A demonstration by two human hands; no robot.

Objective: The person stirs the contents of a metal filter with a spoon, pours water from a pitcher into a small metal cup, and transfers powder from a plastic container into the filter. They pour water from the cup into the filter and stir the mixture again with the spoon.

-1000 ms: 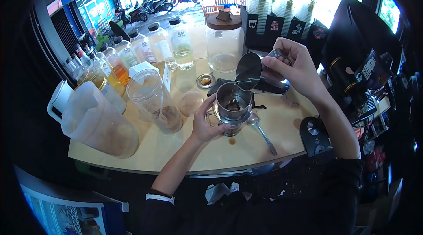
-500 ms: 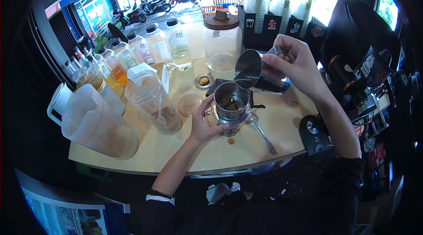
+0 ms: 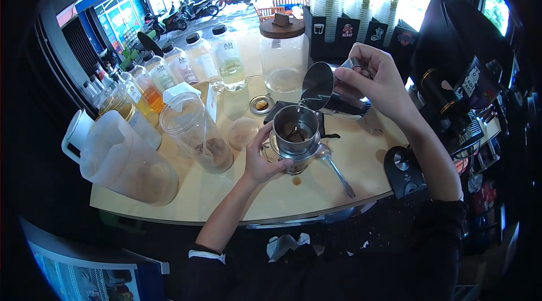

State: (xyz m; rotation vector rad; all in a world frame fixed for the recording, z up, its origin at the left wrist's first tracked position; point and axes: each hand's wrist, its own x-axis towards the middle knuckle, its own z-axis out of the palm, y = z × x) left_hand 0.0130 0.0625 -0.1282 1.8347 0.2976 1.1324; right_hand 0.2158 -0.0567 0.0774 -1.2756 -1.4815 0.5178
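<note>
My right hand [image 3: 372, 72] grips the handle of a shiny metal pitcher [image 3: 318, 85], tilted with its mouth to the left. A thin stream of clear liquid falls from its lip into a metal coffee drip filter [image 3: 296, 135]. The filter stands upright on a glass, whose lower part shows under it. My left hand [image 3: 266, 155] is closed around the left side of the filter and its base, thumb at the front. Some dark liquid and a small metal post show inside the filter. A metal spoon [image 3: 336, 171] lies just right of it.
To the left stand a large plastic pitcher [image 3: 127, 160], a clear jar [image 3: 195, 137] and several bottles [image 3: 228, 64]. Behind are a wooden-lidded jar [image 3: 284, 58] and stacked cups [image 3: 361, 7]. A round black device [image 3: 402, 171] sits at the right edge.
The pitcher has tipped slightly further, and a thin stream now runs from its lip into the filter. My left hand has stayed in place around the filter.
</note>
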